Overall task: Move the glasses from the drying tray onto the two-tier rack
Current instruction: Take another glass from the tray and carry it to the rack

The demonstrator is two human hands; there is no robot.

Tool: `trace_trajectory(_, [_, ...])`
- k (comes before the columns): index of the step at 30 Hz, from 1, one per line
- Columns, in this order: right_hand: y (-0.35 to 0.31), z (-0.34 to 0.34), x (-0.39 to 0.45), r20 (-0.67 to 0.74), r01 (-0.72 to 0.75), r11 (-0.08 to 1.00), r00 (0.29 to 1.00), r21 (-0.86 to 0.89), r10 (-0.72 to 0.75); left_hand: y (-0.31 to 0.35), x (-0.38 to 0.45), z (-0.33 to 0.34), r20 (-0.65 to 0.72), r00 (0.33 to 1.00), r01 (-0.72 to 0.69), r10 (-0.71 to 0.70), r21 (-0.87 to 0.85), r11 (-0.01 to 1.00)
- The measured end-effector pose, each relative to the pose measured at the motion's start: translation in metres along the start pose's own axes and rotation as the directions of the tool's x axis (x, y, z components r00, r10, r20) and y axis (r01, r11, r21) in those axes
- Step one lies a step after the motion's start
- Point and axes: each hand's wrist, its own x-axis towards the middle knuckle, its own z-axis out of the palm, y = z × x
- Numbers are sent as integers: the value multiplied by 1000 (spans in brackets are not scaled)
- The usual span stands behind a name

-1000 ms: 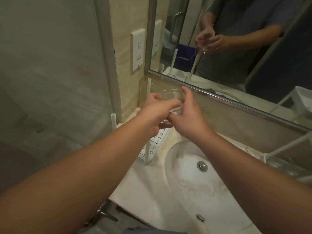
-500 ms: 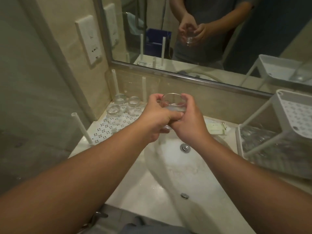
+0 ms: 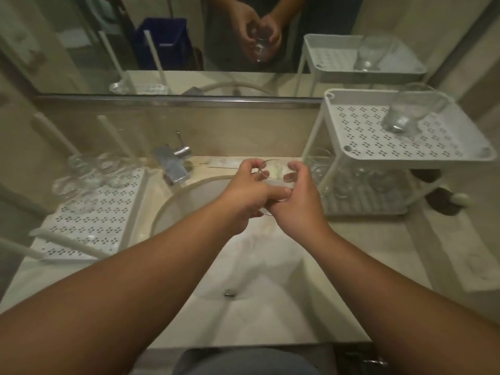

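Holding one clear glass point(image 3: 273, 175) between them, both hands meet above the far rim of the sink point(image 3: 173, 201). The left hand point(image 3: 247, 197) curls round its left side, thumb and forefinger pinching near the rim; the right hand point(image 3: 296, 200) wraps the other side, fingers bent round the wall. The glass looks roughly upright, mouth uppermost and tipped slightly away from the person, though its base is hidden by the fingers. No label or writing can be read on it.

To the left, on the table point(image 3: 378, 239), lies the white perforated drying tray point(image 3: 108, 212) with tall pegs, and a cluster of clear glasses point(image 3: 89, 174) stands at its far end. To the right stands the white two-tier rack point(image 3: 351, 147): one glass point(image 3: 411, 112) sits on its upper shelf, blurred, and several more glasses point(image 3: 359, 180) crowd the lower tier. A chrome tap point(image 3: 173, 163) rises between the tray and the hands. The rack's near-left leg stands just beside the right hand. A mirror point(image 3: 189, 36) behind reflects the hands and glass.
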Motion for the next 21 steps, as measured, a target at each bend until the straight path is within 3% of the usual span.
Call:
trace_trajectory(8, [75, -78, 2, -57, -137, 990, 989, -23, 135, -31, 32, 94, 101, 993, 53, -67, 132, 990])
trace_trajectory(16, [131, -135, 21, -147, -136, 976, 983, -170, 111, -53, 66, 163, 86, 996, 1, -30, 310, 951])
trace_trajectory(21, [166, -156, 46, -207, -181, 959, 969, -218, 136, -56, 87, 196, 122, 987, 60, -99, 294, 954])
